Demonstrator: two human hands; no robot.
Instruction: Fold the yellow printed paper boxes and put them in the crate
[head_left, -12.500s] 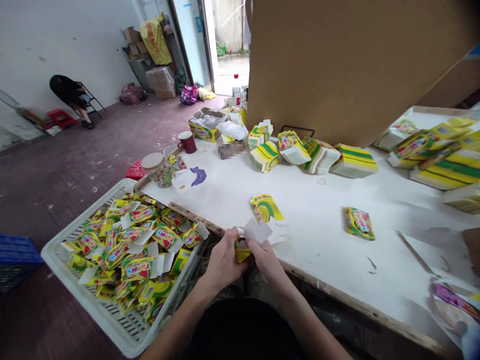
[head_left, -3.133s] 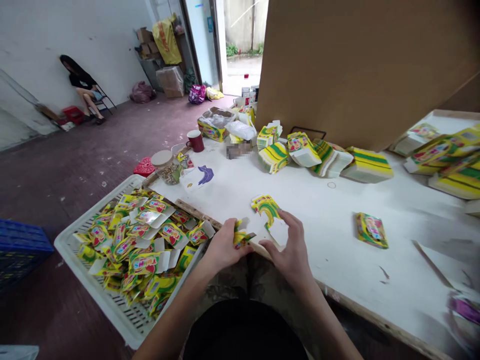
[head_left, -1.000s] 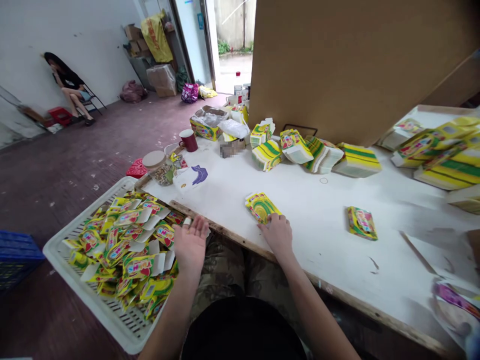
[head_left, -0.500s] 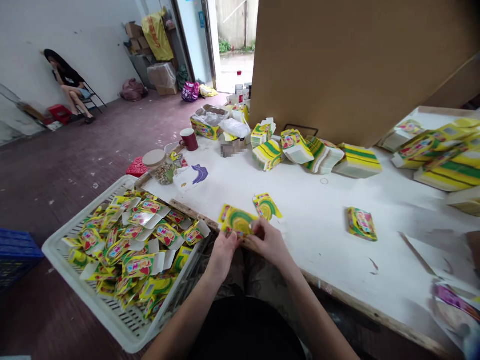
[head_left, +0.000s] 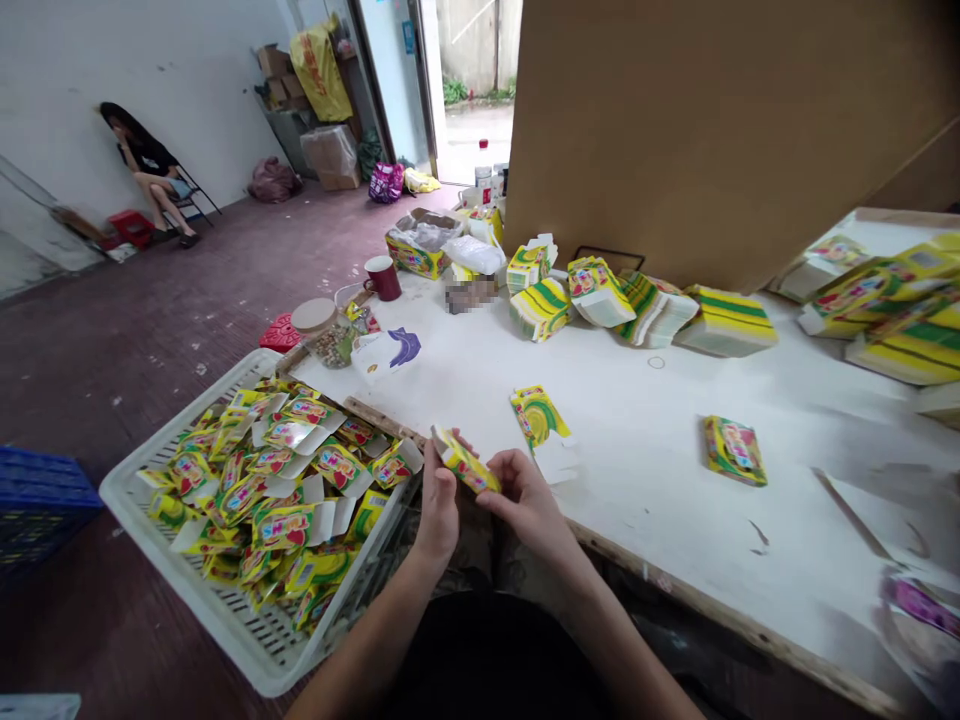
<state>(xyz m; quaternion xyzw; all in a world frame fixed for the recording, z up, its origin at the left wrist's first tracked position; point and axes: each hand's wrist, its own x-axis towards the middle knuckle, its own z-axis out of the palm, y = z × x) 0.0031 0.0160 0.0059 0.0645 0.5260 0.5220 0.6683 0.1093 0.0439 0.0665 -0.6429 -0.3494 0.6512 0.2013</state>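
White crate (head_left: 271, 672) contains many yellow cartons (head_left: 289, 527); left hand (head_left: 439, 520) and right hand (head_left: 529, 508) fingers clamp one separate carton (head_left: 469, 468).

Forearms (head_left: 382, 635) angle inward; left grip (head_left: 439, 510) upright, right grip (head_left: 529, 500) curled, thumb and fingers pinching

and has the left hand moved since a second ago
Yes, rightward: the left hand then hid part of the right side of the white basket; now it is right of that, at the yellow carton.
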